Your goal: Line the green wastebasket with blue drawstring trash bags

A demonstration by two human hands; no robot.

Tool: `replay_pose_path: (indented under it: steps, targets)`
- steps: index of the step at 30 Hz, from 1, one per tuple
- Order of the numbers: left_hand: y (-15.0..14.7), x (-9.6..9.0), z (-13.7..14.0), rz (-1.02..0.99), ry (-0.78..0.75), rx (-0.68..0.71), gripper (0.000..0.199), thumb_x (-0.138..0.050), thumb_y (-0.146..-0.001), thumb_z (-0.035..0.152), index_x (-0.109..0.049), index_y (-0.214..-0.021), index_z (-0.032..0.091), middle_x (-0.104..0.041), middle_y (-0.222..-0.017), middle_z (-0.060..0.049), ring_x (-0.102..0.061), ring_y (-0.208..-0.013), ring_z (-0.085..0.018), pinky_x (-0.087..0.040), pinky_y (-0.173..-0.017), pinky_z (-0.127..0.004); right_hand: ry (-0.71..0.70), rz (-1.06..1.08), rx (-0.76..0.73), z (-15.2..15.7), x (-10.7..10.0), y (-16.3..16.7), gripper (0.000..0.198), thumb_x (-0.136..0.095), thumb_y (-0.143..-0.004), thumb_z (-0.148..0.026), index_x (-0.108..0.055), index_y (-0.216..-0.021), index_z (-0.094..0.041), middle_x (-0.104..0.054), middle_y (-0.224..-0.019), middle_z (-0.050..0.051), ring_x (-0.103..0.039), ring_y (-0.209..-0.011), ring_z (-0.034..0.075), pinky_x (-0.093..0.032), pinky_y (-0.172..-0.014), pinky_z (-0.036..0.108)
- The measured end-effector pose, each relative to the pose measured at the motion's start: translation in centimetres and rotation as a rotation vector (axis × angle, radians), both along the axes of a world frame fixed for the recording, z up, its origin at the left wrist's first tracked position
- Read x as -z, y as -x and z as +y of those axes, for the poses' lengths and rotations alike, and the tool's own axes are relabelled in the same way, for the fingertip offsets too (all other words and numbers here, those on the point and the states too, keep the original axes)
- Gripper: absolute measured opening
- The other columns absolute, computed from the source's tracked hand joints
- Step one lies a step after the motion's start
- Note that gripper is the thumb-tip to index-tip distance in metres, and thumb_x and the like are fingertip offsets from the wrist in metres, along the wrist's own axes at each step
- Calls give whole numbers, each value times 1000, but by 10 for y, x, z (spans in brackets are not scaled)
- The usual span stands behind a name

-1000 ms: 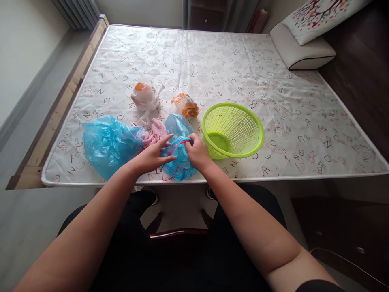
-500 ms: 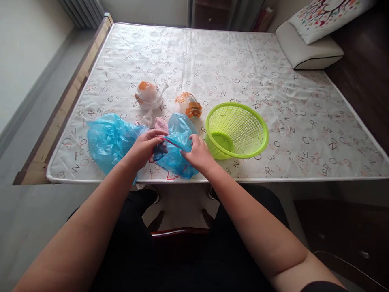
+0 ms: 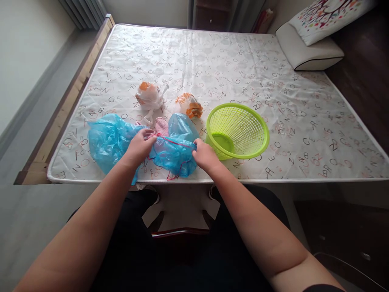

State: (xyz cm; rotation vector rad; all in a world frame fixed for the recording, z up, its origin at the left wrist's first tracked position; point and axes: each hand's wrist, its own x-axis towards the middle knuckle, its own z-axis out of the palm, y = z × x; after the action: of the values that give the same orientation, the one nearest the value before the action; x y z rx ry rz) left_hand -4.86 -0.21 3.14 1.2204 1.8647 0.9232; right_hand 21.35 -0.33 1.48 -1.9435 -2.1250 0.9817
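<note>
A thin blue plastic bag (image 3: 174, 156) with a red drawstring along its rim lies at the mattress's front edge. My left hand (image 3: 140, 145) pinches the bag's rim on the left, while my right hand (image 3: 205, 154) grips its right end, so the rim is stretched between them. Behind the bag, close to my left fingers, is a pink fabric piece (image 3: 161, 126). A second crumpled blue bag (image 3: 107, 138) spreads out left of my left hand. To the right of my right hand stands a green plastic mesh basket (image 3: 223, 142), tilted open toward me.
Two crumpled white-and-orange plastic bags (image 3: 148, 95) (image 3: 190, 105) lie behind the blue ones. The letter-printed mattress (image 3: 237, 77) sits in a wooden bed frame (image 3: 68, 97). A white pillow (image 3: 316, 50) and a tree-print cushion (image 3: 323, 18) are at the far right.
My right hand has moved slightly right, pulling the bag's rim taut. My left hand has shifted a little left. The dark cloth seen between the hands is now covered by the blue plastic.
</note>
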Motion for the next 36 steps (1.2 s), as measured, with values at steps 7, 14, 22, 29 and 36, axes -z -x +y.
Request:
replay_pose_path:
  steps: [7, 14, 22, 29, 36]
  targets:
    - [-4, 8, -4, 429, -399, 250, 42, -64, -86, 14, -67, -128, 20, -60, -152, -15, -49, -152, -32, -33, -134, -52, 19, 498, 172, 6, 9, 4, 24, -53, -88, -11, -64, -107, -20, -73, -102, 5, -66, -93, 21, -49, -86, 34]
    - [-20, 10, -14, 448, -300, 565, 64, -74, -92, 39, -58, -151, 18, -55, -162, -19, -48, -155, -36, -39, -129, -54, 219, 912, 330, 6, 9, 10, 21, -58, -84, -20, -60, -105, -24, -64, -92, -1, -60, -81, 16, -51, -73, 29]
    - [-7, 14, 2, 198, 39, 219, 27, -58, -86, 24, -75, -107, 20, -78, -101, -9, -73, -99, -29, -58, -96, -42, 136, 975, 284, 7, -1, 5, 33, -70, -89, -45, -62, -112, -23, -66, -102, 2, -59, -88, 17, -51, -80, 30]
    - [-4, -7, 7, -411, 70, -66, 11, -64, -73, 28, -55, -73, 22, -53, -69, -1, -51, -58, -15, -43, -51, -25, -74, 247, -54, 3, -2, -9, 15, -72, -92, -25, -66, -105, -20, -66, -117, 10, -62, -105, 23, -49, -98, 36]
    - [14, -13, 6, -205, 302, 7, 27, -80, -79, 41, -65, -82, 19, -61, -69, -2, -57, -57, -17, -44, -50, -27, 105, 442, 156, 3, 7, -7, 18, -47, -105, -26, -63, -98, -21, -70, -96, 6, -65, -86, 20, -52, -80, 30]
